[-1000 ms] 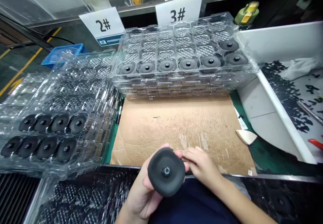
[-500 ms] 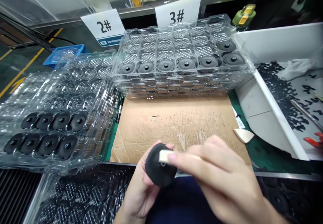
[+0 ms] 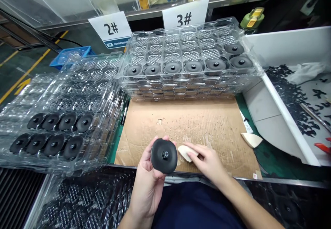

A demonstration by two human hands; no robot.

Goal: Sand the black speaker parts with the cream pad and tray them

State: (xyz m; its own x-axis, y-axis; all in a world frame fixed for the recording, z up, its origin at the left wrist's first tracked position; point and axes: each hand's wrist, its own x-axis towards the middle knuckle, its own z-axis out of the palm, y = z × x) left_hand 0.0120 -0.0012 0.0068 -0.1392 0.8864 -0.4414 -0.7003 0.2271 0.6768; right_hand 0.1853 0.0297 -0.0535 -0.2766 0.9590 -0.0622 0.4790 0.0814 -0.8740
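Note:
A black rounded disc-like part (image 3: 158, 160) with a small raised hub at its centre rests in my left hand (image 3: 150, 184), which grips it from below and behind by the rim. To its right, my right hand (image 3: 207, 158) pinches a cream-coloured wedge sponge (image 3: 184, 152) between thumb and fingers, low over the cardboard sheet (image 3: 178, 118). A small gap separates the sponge from the disc. Another cream wedge (image 3: 251, 139) lies at the cardboard's right edge, touched by neither hand.
Stacked clear plastic trays (image 3: 186, 81) stand at the back, with black discs in some pockets. More trays (image 3: 100, 125) with discs are on the left. At right, a white bin (image 3: 287, 118) holds many small black pieces. A green-lidded bottle (image 3: 252, 20) stands behind it.
My right hand has drawn back from the disc's face, lowering the sponge to the right beside it. My left hand still holds the disc, now turned more squarely toward me.

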